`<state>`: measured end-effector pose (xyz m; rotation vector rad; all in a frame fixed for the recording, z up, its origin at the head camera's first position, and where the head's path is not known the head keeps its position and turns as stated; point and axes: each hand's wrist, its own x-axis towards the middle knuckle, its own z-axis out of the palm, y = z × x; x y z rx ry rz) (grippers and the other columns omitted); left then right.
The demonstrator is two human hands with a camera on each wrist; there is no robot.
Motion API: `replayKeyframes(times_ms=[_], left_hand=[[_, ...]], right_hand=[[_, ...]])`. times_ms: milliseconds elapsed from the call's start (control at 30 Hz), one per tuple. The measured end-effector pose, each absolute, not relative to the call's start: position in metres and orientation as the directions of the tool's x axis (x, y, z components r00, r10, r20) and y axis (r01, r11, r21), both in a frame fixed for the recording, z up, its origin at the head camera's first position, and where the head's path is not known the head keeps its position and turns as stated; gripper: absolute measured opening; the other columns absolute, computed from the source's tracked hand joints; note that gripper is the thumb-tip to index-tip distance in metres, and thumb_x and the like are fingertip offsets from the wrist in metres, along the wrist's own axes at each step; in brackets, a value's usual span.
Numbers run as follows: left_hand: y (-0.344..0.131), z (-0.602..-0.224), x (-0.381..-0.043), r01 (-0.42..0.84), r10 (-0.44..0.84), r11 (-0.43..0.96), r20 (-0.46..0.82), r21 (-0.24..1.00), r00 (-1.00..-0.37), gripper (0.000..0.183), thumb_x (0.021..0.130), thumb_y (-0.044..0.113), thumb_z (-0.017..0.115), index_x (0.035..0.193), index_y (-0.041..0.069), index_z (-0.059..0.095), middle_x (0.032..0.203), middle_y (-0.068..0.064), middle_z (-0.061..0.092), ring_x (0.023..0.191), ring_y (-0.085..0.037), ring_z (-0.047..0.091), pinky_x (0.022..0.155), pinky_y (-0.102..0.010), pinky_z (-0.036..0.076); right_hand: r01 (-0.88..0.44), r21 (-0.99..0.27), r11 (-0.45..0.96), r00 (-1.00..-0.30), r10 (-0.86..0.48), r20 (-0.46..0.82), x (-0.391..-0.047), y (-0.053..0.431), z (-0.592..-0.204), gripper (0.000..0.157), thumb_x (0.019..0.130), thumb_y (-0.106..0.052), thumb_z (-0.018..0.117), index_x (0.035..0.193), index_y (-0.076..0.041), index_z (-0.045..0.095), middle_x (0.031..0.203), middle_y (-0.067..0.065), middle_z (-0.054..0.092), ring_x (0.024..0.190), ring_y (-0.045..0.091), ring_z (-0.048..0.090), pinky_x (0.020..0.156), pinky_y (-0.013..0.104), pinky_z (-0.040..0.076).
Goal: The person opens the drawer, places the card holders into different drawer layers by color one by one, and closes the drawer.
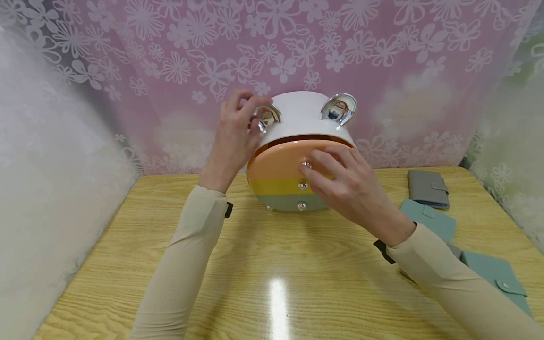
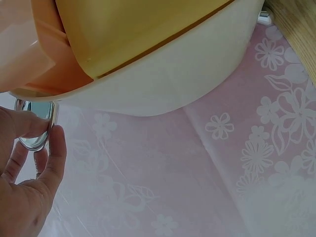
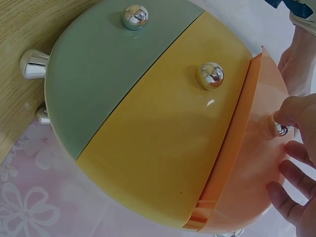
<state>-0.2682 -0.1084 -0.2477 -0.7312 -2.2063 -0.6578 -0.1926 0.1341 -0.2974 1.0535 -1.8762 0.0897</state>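
Observation:
A rounded white drawer box (image 1: 301, 111) with shiny silver ears stands at the back of the table. My left hand (image 1: 235, 134) pinches the left ear (image 2: 37, 140) between thumb and fingers. On the front are an orange drawer (image 1: 272, 165), a yellow drawer (image 3: 163, 133) and a grey-green drawer (image 3: 98, 69), each with a silver knob. With thumb and fingertips, my right hand (image 1: 352, 189) pinches the orange drawer's knob (image 3: 279, 127). That top drawer stands slightly pulled out, leaving a gap under the box's rim. The yellow and green drawers sit closed.
At the right of the wooden table (image 1: 255, 264) lie a grey wallet (image 1: 427, 189), a teal wallet (image 1: 431, 219) and another teal one (image 1: 495, 276), partly behind my right sleeve. Something grey shows between them. A pink flowered curtain (image 1: 280, 52) hangs close behind the box.

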Motion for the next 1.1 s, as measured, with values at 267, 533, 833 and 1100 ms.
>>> replayKeyframes(times_ms=[267, 533, 833, 1100], left_hand=[[-0.108, -0.248, -0.27, 0.68, 0.296, 0.697, 0.772, 0.228, -0.562, 0.033, 0.095, -0.004, 0.058, 0.122, 0.012, 0.07, 0.118, -0.013, 0.055, 0.101, -0.03, 0.056, 0.097, -0.04, 0.042], [-0.108, -0.249, -0.271, 0.688, 0.297, 0.69, 0.778, 0.226, -0.554, 0.034, 0.095, -0.005, 0.058, 0.121, 0.012, 0.07, 0.118, -0.014, 0.055, 0.102, -0.03, 0.055, 0.095, -0.039, 0.042], [-0.108, -0.249, -0.271, 0.677, 0.297, 0.7, 0.769, 0.228, -0.566, 0.034, 0.095, -0.004, 0.056, 0.122, 0.012, 0.07, 0.118, -0.014, 0.054, 0.106, -0.031, 0.054, 0.097, -0.04, 0.044], [-0.109, -0.249, -0.271, 0.684, 0.298, 0.694, 0.775, 0.224, -0.556, 0.034, 0.095, -0.004, 0.056, 0.121, 0.013, 0.07, 0.118, -0.014, 0.055, 0.106, -0.031, 0.054, 0.096, -0.04, 0.043]], right_hand=[[-0.681, 0.359, 0.638, -0.185, -0.625, 0.759, -0.197, 0.134, -0.299, 0.04, 0.077, -0.011, 0.088, 0.115, -0.008, 0.074, 0.118, 0.016, 0.066, 0.112, 0.041, 0.06, 0.097, 0.051, 0.053], [-0.68, 0.346, 0.647, -0.199, -0.617, 0.762, -0.201, 0.133, -0.299, 0.038, 0.078, -0.012, 0.087, 0.114, -0.008, 0.075, 0.118, 0.016, 0.066, 0.112, 0.041, 0.059, 0.099, 0.049, 0.052], [-0.678, 0.34, 0.652, -0.227, -0.626, 0.746, -0.204, 0.134, -0.3, 0.035, 0.084, -0.013, 0.083, 0.117, -0.009, 0.074, 0.12, 0.017, 0.065, 0.112, 0.041, 0.058, 0.099, 0.05, 0.052], [-0.682, 0.326, 0.655, -0.219, -0.609, 0.763, -0.207, 0.133, -0.301, 0.036, 0.08, -0.012, 0.086, 0.114, -0.009, 0.074, 0.12, 0.017, 0.066, 0.108, 0.04, 0.058, 0.093, 0.05, 0.053]])
